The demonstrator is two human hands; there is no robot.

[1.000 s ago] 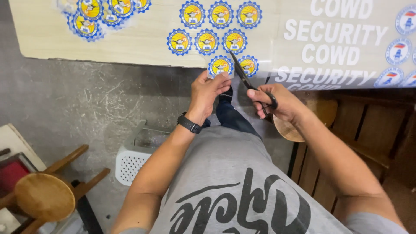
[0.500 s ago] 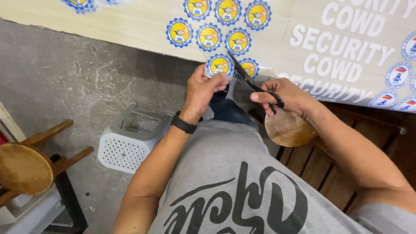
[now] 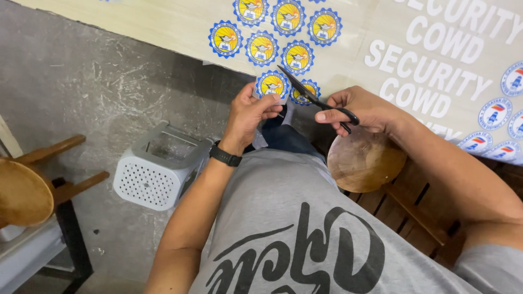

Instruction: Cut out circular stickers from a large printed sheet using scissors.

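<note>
A large printed sheet point(image 3: 163, 24) lies on the table, covered with round blue and yellow badge prints and white lettering. My left hand point(image 3: 253, 111) pinches the sheet's near edge at one round badge print point(image 3: 272, 84). My right hand point(image 3: 362, 111) holds black scissors point(image 3: 313, 98) by the handles, blades open and pointing up-left between two badge prints at the edge. A black watch point(image 3: 225, 155) is on my left wrist.
A white perforated plastic basket point(image 3: 155, 174) stands on the grey concrete floor to my left. A round wooden stool point(image 3: 364, 160) is under my right forearm. Another wooden stool point(image 3: 22, 190) stands at far left. More round blue prints point(image 3: 493, 114) lie on the sheet's right.
The view has shifted right and down, bringing the white basket more into sight. Both hands stay at the sheet's edge with the scissors between the same badge prints.
</note>
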